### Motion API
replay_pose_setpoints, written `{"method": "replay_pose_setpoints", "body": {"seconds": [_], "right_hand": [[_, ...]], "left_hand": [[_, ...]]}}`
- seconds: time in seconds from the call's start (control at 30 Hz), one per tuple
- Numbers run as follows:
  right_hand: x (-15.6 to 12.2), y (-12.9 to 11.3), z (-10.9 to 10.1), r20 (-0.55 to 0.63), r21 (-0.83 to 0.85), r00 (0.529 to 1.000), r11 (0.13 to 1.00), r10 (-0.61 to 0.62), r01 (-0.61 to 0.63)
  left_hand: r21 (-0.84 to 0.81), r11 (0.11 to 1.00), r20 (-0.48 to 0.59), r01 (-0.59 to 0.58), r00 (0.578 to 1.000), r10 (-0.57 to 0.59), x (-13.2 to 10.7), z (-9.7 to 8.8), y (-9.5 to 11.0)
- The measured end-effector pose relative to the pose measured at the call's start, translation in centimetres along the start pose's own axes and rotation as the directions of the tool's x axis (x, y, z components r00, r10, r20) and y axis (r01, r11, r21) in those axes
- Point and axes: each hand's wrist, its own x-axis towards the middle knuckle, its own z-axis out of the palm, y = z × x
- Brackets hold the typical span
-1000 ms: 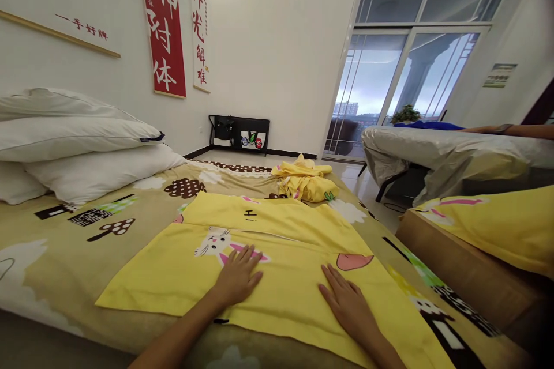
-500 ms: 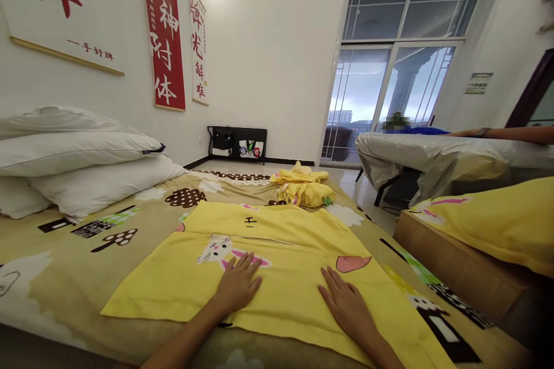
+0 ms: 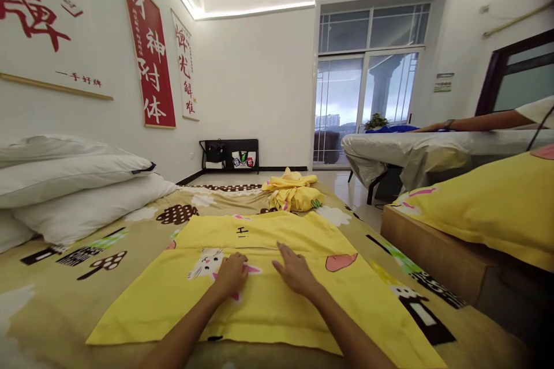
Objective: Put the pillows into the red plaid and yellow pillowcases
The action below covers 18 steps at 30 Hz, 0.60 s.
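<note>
A yellow pillowcase (image 3: 277, 300) with rabbit and pink prints lies spread on the bed in front of me, a slit running across its upper part. My left hand (image 3: 232, 274) is over the rabbit print, fingers bent in and closed on the cloth just below the slit; its fingertips are partly hidden. To the right, my right hand (image 3: 298, 271) hovers or rests lightly at the slit. Its fingers are stretched forward with the thumb apart, and I see nothing held in it.
Crumpled yellow cloth (image 3: 294, 193) lies beyond the pillowcase. White pillows (image 3: 86, 196) are stacked at the left on the patterned bedsheet (image 3: 47, 300). At right, a yellow pillow (image 3: 489, 202) sits on a cardboard box (image 3: 433, 245). Another person's arm (image 3: 480, 120) rests over a plastic-covered table (image 3: 389, 147).
My right hand has moved left and forward from the pillowcase's right side to the slit. My left hand has gone from lying flat to bent fingers. The view has tilted up and turned right.
</note>
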Motion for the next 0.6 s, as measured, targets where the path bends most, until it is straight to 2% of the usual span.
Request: {"method": "replay_pose_setpoints", "body": {"seconds": [0.1, 0.17, 0.2, 0.27, 0.33, 0.37, 0.4, 0.43, 0.47, 0.5, 0.53, 0.6], "right_hand": [[0.5, -2.1, 1.4, 0.021, 0.026, 0.996, 0.996, -0.085, 0.084], [-0.6, -2.1, 2.4, 0.051, 0.033, 0.991, 0.992, -0.126, 0.125], [-1.4, -1.6, 2.7, 0.065, 0.035, 0.988, 0.990, -0.140, 0.138], [-3.4, 0.1, 2.7, 0.096, 0.058, 0.979, 0.983, -0.181, 0.176], [-5.0, 3.0, 1.9, 0.162, 0.117, 0.951, 0.962, -0.263, 0.246], [-5.4, 4.7, 1.2, 0.195, 0.153, 0.933, 0.949, -0.303, 0.276], [-5.5, 6.6, 0.4, 0.211, 0.174, 0.924, 0.943, -0.318, 0.284], [-5.2, 8.6, -0.6, 0.204, 0.170, 0.934, 0.950, -0.294, 0.262], [-4.6, 10.5, -1.6, 0.153, 0.136, 0.966, 0.972, -0.211, 0.190], [-3.8, 12.3, -2.6, 0.068, 0.072, 0.995, 0.995, -0.076, 0.071], [-2.7, 13.9, -3.4, -0.005, -0.003, 0.998, 0.998, 0.056, -0.056], [-0.6, 16.1, -4.5, -0.082, -0.082, 0.968, 0.966, 0.239, -0.245]], "left_hand": [[0.038, 0.999, -0.010, -0.030, 0.999, 0.030, 0.8, 0.2, 0.3], [0.047, 0.998, 0.025, -0.045, 0.999, 0.044, 0.1, 0.4, -1.3], [0.054, 0.998, 0.046, -0.037, 0.998, 0.035, -0.7, 0.3, -2.9], [0.082, 0.996, 0.077, 0.031, 0.996, -0.037, -2.9, -0.4, -8.0], [0.131, 0.978, 0.100, 0.161, 0.979, -0.175, -5.5, -1.7, -14.7], [0.164, 0.951, 0.111, 0.263, 0.953, -0.283, -6.9, -2.4, -18.1], [0.203, 0.903, 0.106, 0.378, 0.909, -0.404, -8.3, -3.3, -21.3], [0.212, 0.866, 0.077, 0.453, 0.876, -0.477, -9.4, -4.2, -24.0], [0.204, 0.847, 0.058, 0.491, 0.857, -0.511, -10.4, -5.0, -26.2], [0.198, 0.824, 0.033, 0.530, 0.837, -0.546, -11.1, -5.8, -27.6], [0.192, 0.814, 0.005, 0.548, 0.829, -0.559, -11.5, -6.5, -28.3], [0.219, 0.799, -0.041, 0.560, 0.823, -0.566, -11.1, -7.5, -27.9]]}}
